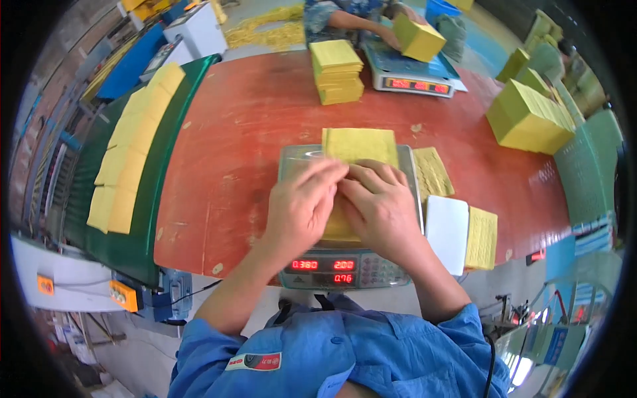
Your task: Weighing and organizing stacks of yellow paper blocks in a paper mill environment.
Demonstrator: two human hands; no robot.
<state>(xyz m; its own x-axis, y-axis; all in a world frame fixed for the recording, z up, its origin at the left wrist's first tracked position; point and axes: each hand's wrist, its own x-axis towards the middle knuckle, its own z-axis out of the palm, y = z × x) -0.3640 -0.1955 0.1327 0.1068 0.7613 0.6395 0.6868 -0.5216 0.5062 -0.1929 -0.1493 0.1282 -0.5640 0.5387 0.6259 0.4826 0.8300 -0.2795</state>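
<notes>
A stack of yellow paper sheets (361,142) lies on the metal pan of a digital scale (345,268), whose red display is lit. My left hand (302,205) is over the stack's left side, its fingers stretched toward the middle and slightly blurred. My right hand (385,205) rests over the right part of the paper, fingers bent but apart, their tips close to those of my left hand. Between and under the hands more yellow paper shows. I see nothing gripped in either hand, though the palms are hidden.
Beside the scale lie a loose yellow sheet (431,174), a white card (446,233) and a yellow pad (481,237). Across the red table (245,113), a co-worker holds a yellow block (418,40) over another scale (411,83). Yellow stacks (336,69) stand nearby; a paper row lines the green conveyor (156,179).
</notes>
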